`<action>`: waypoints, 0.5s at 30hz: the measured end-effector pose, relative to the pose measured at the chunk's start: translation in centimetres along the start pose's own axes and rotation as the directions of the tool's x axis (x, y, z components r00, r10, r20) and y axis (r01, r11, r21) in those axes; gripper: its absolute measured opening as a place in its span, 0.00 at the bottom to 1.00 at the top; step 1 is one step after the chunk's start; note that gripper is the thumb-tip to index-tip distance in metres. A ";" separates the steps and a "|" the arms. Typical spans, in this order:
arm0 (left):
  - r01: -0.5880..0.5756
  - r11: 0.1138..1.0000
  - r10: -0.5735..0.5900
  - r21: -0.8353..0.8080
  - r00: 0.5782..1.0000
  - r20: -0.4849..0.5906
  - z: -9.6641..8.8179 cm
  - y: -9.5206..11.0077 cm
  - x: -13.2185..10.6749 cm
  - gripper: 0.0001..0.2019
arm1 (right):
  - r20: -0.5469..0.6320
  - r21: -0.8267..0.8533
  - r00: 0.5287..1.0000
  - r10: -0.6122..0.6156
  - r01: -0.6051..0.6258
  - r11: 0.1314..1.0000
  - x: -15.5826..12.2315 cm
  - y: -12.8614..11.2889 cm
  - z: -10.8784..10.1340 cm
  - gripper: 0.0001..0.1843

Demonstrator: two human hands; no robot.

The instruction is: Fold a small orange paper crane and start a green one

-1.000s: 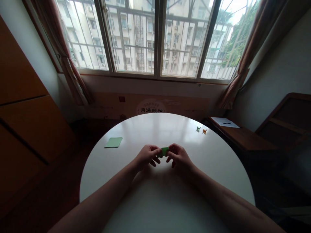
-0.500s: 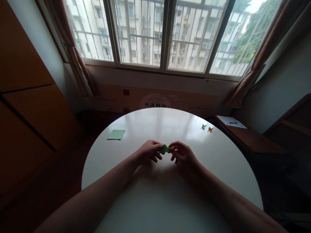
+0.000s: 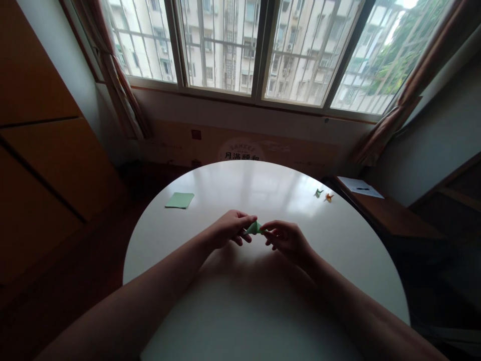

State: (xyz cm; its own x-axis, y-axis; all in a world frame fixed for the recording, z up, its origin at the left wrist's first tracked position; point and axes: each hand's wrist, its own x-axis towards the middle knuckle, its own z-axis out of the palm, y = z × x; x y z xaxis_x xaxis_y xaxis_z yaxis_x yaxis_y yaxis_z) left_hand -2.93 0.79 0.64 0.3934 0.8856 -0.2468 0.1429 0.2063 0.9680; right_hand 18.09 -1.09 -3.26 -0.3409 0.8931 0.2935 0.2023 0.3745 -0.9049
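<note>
A small folded green origami paper (image 3: 254,228) is held above the middle of the white table. My left hand (image 3: 232,228) pinches its left side between thumb and fingers. At its right end, the fingertips of my right hand (image 3: 284,237) grip a thin point of the paper. Toward the far right of the tabletop sit two small finished-looking origami figures, a green one (image 3: 318,193) and an orange one (image 3: 328,198). A stack of light green paper squares (image 3: 179,200) lies on the left.
The round white table (image 3: 240,311) fills the middle of the view. To its right, a brown wooden surface (image 3: 391,213) holds a white sheet (image 3: 361,187) with a dark pen on it. Behind the table are a long printed box (image 3: 281,143) and a barred window.
The view has tilted slightly. The green origami paper now shows a raised peak in its middle, as my left thumb has shifted to its upper edge. Both hands keep hold of it.
</note>
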 end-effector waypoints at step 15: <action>0.010 0.997 -0.017 0.082 0.997 0.081 -0.1 0.1 0.0 0.13 | 0.034 0.126 0.999 0.030 -0.034 0.991 -0.3 -0.6 -0.4 0.13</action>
State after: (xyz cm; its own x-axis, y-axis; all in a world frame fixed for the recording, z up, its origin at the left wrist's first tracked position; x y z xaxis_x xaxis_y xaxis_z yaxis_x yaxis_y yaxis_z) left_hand -2.97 0.86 0.76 0.4631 0.8455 -0.2660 0.2213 0.1803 0.9584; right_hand 18.48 -1.50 -2.68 -0.3660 0.8948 0.2557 0.0961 0.3096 -0.9460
